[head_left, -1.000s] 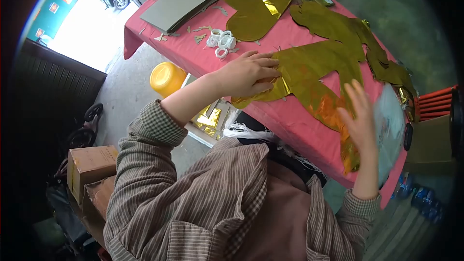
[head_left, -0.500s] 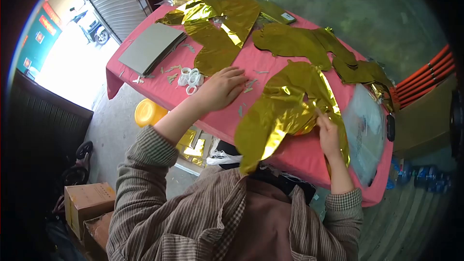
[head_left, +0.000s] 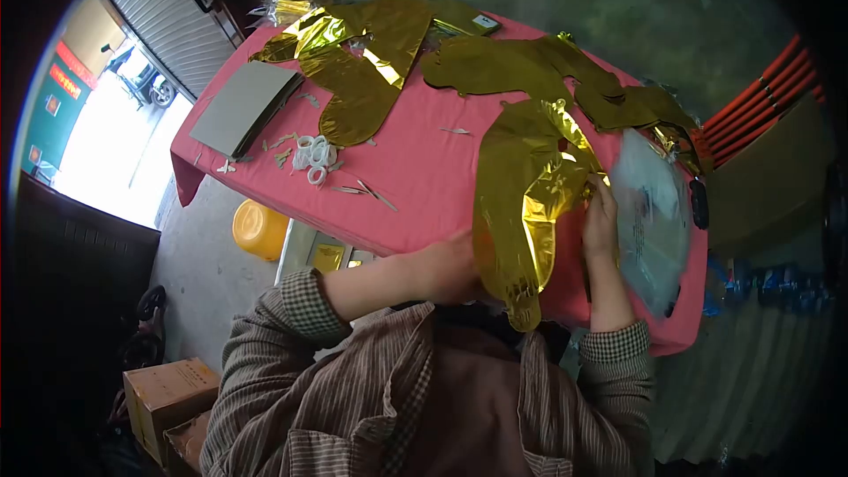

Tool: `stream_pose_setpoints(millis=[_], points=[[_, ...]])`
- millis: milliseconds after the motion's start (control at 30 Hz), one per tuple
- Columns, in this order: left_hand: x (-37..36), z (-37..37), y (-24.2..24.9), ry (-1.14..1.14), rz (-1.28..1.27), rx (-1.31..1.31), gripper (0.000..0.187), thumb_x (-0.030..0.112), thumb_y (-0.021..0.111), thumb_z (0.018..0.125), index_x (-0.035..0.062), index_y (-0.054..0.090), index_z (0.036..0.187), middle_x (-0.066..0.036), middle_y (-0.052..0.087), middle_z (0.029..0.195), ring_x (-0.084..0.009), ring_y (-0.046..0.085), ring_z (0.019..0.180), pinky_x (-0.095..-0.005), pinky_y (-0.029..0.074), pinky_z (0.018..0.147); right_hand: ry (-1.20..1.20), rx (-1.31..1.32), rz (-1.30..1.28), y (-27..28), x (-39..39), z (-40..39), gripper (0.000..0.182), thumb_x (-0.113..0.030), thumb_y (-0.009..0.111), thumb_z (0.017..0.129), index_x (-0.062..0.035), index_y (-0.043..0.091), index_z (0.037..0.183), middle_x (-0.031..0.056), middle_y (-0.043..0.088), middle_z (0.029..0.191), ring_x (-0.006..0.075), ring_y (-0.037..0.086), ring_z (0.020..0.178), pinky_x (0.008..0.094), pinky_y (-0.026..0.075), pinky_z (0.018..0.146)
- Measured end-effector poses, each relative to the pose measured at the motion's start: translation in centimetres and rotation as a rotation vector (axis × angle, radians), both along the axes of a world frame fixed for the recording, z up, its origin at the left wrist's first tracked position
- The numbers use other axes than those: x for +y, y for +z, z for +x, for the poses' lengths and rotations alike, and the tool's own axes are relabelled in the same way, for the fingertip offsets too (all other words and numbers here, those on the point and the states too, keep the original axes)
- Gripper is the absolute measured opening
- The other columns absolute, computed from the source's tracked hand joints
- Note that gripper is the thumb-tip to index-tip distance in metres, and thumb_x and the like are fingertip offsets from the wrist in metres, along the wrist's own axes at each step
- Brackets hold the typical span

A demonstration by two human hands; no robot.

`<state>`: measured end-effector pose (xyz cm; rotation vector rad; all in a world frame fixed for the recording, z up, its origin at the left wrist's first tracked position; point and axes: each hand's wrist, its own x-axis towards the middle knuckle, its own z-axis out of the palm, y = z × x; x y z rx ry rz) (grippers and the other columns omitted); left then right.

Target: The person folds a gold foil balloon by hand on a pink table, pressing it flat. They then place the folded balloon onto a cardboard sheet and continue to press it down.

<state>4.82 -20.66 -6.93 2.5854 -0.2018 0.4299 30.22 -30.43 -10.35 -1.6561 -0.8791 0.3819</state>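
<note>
A gold foil sheet [head_left: 517, 177] with a rounded outline and a narrow tab at its lower end hangs over the front of the pink-covered table [head_left: 397, 230]. My right hand [head_left: 602, 216] grips its right edge, thumb and fingers pressed together. At the sheet's lower left, my left hand [head_left: 452, 267] is partly behind the foil, its fingers hidden. Thin strips [head_left: 367, 193] lie left of the foil, beside white rings [head_left: 315, 157].
More gold foil shapes [head_left: 375, 71] lie along the table's far side. A grey stack of sheets [head_left: 243, 110] sits at left, clear plastic bags [head_left: 654, 221] at right. A yellow bucket [head_left: 259, 228] and cardboard box [head_left: 168, 397] stand on the floor.
My left hand has left the tabletop near the white rings and moved right and toward me, behind the foil. The held foil sheet now hangs more upright. The whole view has shifted slightly.
</note>
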Motion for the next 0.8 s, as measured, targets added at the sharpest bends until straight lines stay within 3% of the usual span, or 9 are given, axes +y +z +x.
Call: stream_pose_setpoints(millis=[33,100,167,267,333,467,500,667,800], points=[[0.0,-0.2,0.9,-0.003,0.001,0.000,0.044,0.031,0.058,0.079,0.0089,0.055,0.117,-0.014,0.052,0.121,-0.0309,0.044,0.118,-0.0432,0.030,0.103,0.050,-0.037,0.022,0.1,0.2,0.2,0.028,-0.008,0.040,0.091,0.0046,0.055,0.111,0.0131,0.058,0.115,0.0189,0.050,0.112,0.0293,0.039,0.093],[0.5,-1.4,2.4,-0.244,-0.600,0.282,0.032,0.022,0.058,0.079,0.0069,0.061,0.108,-0.013,0.062,0.102,-0.0295,0.057,0.098,-0.0396,0.044,0.088,0.086,-0.192,-0.006,0.6,0.6,-0.3,0.028,-0.006,0.041,0.090,0.0056,0.054,0.112,0.0143,0.055,0.120,0.0199,0.048,0.116,0.0291,0.037,0.095],[2.9,-3.0,5.5,-0.065,-0.283,0.381,0.020,0.007,0.058,0.080,0.0027,0.063,0.099,-0.014,0.064,0.090,-0.0278,0.062,0.084,-0.0354,0.048,0.075,0.166,-0.494,-0.159,2.1,0.4,-1.5,0.032,-0.009,0.050,0.087,0.0040,0.054,0.116,0.0200,0.046,0.131,0.0262,0.041,0.125,0.0352,0.031,0.102],[5.9,-4.3,6.9,0.258,-0.399,0.399,0.016,0.004,0.054,0.077,0.0018,0.065,0.090,-0.013,0.063,0.085,-0.0289,0.061,0.075,-0.0343,0.050,0.068,0.152,-0.834,-0.319,2.7,0.0,-3.2,0.035,-0.019,0.055,0.086,-0.0001,0.056,0.115,0.0204,0.046,0.130,0.0307,0.040,0.125,0.0425,0.027,0.105],[6.0,-3.8,7.3,0.694,-0.031,-0.025,0.014,0.004,0.053,0.076,0.0007,0.062,0.086,-0.013,0.062,0.083,-0.0283,0.061,0.074,-0.0348,0.050,0.066,0.211,-0.813,-0.391,3.1,0.1,-4.6,0.040,-0.025,0.058,0.084,-0.0019,0.056,0.117,0.0196,0.045,0.132,0.0315,0.039,0.126,0.0448,0.025,0.105],[4.3,-2.4,3.6,0.344,0.169,0.001,0.036,0.024,0.060,0.082,0.0072,0.055,0.114,-0.017,0.050,0.122,-0.0335,0.046,0.116,-0.0421,0.038,0.094,0.329,-0.833,-0.506,4.0,-0.3,-6.5,0.052,-0.036,0.061,0.081,-0.0061,0.052,0.123,0.0179,0.040,0.136,0.0319,0.036,0.127,0.0475,0.024,0.105],[4.6,-3.1,2.4,0.346,0.231,0.190,0.044,0.027,0.060,0.082,0.0097,0.051,0.122,-0.017,0.042,0.132,-0.0345,0.036,0.125,-0.0445,0.032,0.101,0.379,-0.816,-0.563,4.9,-0.5,-6.6,0.057,-0.039,0.061,0.081,-0.0069,0.049,0.126,0.0192,0.037,0.137,0.0325,0.035,0.127,0.0490,0.025,0.104],[5.1,-5.6,3.9,0.331,0.207,0.283,0.042,0.027,0.061,0.082,0.0099,0.053,0.120,-0.017,0.045,0.130,-0.0348,0.039,0.123,-0.0430,0.036,0.098,0.350,-0.832,-0.496,4.3,-2.6,-5.2,0.057,-0.040,0.059,0.083,-0.0074,0.048,0.127,0.0192,0.035,0.138,0.0337,0.032,0.129,0.0493,0.024,0.105],[8.1,-4.4,5.5,0.350,0.058,0.325,0.036,0.024,0.062,0.080,0.0084,0.058,0.112,-0.015,0.057,0.113,-0.0320,0.055,0.103,-0.0390,0.046,0.085,0.429,-0.831,-0.619,4.6,-2.6,-5.0,0.060,-0.042,0.055,0.085,-0.0093,0.040,0.134,0.0179,0.029,0.142,0.0325,0.023,0.134,0.0489,0.020,0.107]])
